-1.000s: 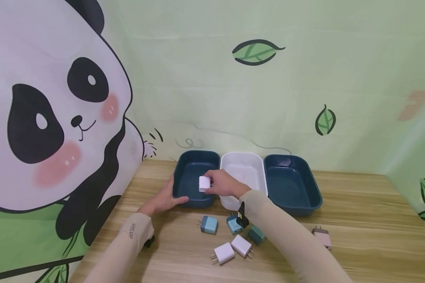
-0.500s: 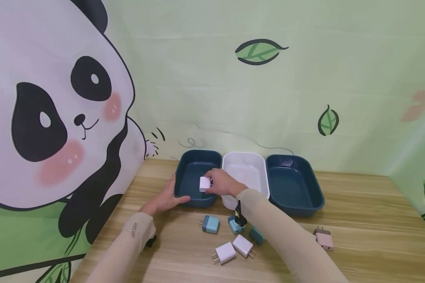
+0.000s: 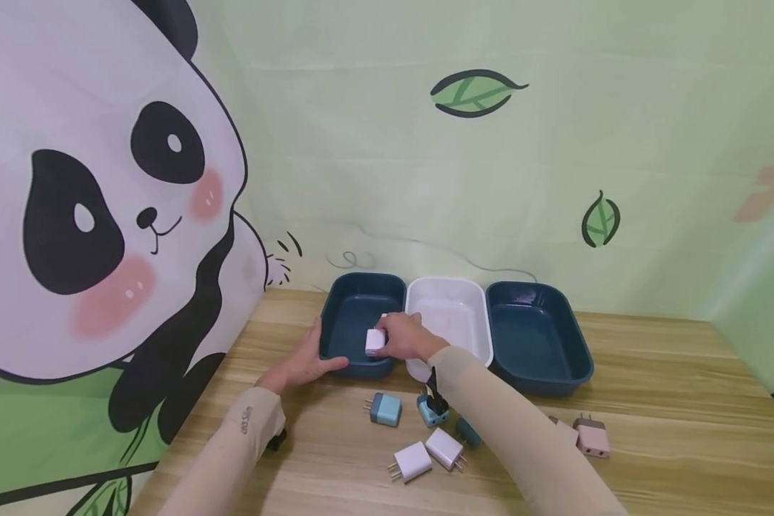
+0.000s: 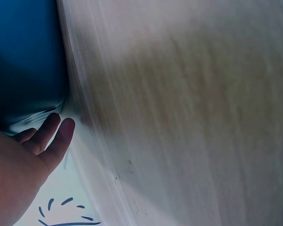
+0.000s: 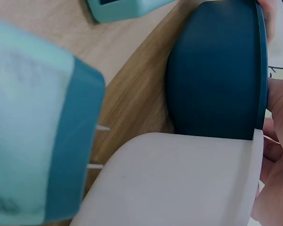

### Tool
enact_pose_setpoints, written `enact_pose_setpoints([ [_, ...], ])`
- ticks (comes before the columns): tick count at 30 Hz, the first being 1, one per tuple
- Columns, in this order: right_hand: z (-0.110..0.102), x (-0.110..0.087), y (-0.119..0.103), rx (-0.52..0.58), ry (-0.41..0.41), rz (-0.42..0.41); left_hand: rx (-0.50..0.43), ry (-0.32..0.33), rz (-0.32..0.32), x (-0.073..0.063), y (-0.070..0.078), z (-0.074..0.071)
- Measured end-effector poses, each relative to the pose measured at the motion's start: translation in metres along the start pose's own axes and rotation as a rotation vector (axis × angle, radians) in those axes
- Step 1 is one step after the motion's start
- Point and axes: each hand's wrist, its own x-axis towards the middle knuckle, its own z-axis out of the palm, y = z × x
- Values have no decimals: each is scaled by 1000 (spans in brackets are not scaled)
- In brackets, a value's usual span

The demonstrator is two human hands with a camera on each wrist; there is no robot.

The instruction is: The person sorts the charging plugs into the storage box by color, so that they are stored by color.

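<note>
My right hand (image 3: 411, 338) pinches a white plug charger (image 3: 375, 344) low inside the left dark blue bin (image 3: 348, 322), near its front right corner. My left hand (image 3: 302, 362) rests against that bin's front left corner, thumb along the front and fingers by the left side. In the left wrist view, those fingers (image 4: 59, 141) are extended beside the blue wall. The right wrist view shows part of the right hand (image 5: 280, 146) past the bin rims, its grip hidden. A light blue charger (image 5: 28, 122) looms close to that camera.
A white bin (image 3: 451, 312) and another dark blue bin (image 3: 535, 340) adjoin on the right. In front lie white chargers (image 3: 412, 461), a light blue charger (image 3: 385, 409), a dark teal one (image 3: 469, 433) and a pink one (image 3: 592, 437). The right sleeve (image 3: 509, 423) partly covers another pink charger.
The right hand has lowered slightly with the white charger inside the left bin. A second pink charger shows beside the right sleeve. The left hand keeps its place; the view shifts slightly.
</note>
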Motion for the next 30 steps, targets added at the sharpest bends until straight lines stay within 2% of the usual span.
enact_pose_setpoints([
  [8,-2,1,-1,-17,-34,4,23,-11,-21,0,1,-1],
  [20,-1,3,-2,-28,-62,20,0,8,22,0,2,-2],
  [30,-3,4,-4,-78,-70,26,-9,10,-10,1,1,-1],
])
